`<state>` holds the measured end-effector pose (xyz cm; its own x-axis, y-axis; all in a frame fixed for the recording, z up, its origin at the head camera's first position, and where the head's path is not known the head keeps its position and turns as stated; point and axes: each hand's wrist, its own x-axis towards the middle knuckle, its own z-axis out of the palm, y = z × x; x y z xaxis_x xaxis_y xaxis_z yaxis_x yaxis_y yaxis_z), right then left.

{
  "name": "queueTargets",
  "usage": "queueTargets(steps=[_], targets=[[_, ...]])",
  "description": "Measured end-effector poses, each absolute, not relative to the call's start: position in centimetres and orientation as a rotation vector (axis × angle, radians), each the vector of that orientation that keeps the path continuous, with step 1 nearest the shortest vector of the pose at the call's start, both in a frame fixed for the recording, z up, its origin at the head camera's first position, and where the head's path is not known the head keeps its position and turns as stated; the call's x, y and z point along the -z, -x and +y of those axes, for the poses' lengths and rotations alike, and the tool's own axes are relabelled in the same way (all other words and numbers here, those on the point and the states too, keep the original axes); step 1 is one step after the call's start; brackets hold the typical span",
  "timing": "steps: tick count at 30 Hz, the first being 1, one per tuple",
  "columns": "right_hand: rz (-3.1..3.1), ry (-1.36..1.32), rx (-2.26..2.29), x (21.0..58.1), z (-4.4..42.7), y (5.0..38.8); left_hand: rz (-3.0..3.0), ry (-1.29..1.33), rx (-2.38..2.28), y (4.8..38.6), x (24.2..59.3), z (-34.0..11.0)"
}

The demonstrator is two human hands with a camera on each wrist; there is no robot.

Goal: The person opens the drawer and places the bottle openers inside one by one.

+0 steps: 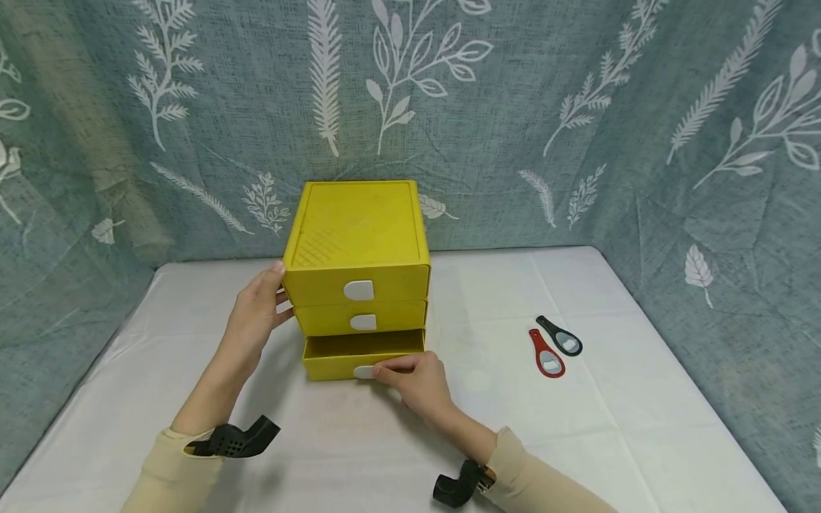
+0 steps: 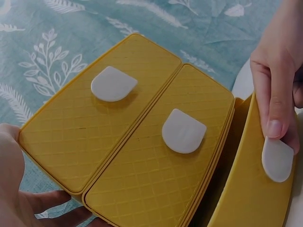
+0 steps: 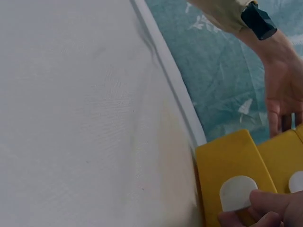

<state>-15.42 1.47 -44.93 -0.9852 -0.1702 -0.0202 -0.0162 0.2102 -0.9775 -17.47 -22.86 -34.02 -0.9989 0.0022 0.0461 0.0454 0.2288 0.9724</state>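
Note:
A yellow drawer box [image 1: 359,221] with three stacked drawers stands at the back of the table. Its bottom drawer [image 1: 327,368] is pulled partway out, and the part of its inside that shows looks bare. My right hand [image 1: 423,385] pinches the white tab handle [image 2: 277,163] of that drawer between thumb and fingers. Against the box's left side rests my left hand [image 1: 253,306], thumb by the upper front corner and fingers spread lower down. The upper two drawers, each with a white tab [image 1: 358,290], are closed.
To the right of the box lie a red bottle opener [image 1: 536,343] and a black bottle opener [image 1: 547,325], side by side on the white tablecloth [image 1: 487,420]. A green leaf-patterned curtain [image 1: 256,107] hangs directly behind the box and along the sides.

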Motion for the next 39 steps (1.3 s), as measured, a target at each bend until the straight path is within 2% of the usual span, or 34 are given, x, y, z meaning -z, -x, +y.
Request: queueTargets(steps=[39], targets=[[2.411, 0.453, 1.71, 44.7, 2.9, 12.8, -2.448, 0.012, 1.904, 17.4, 33.8, -22.6]])
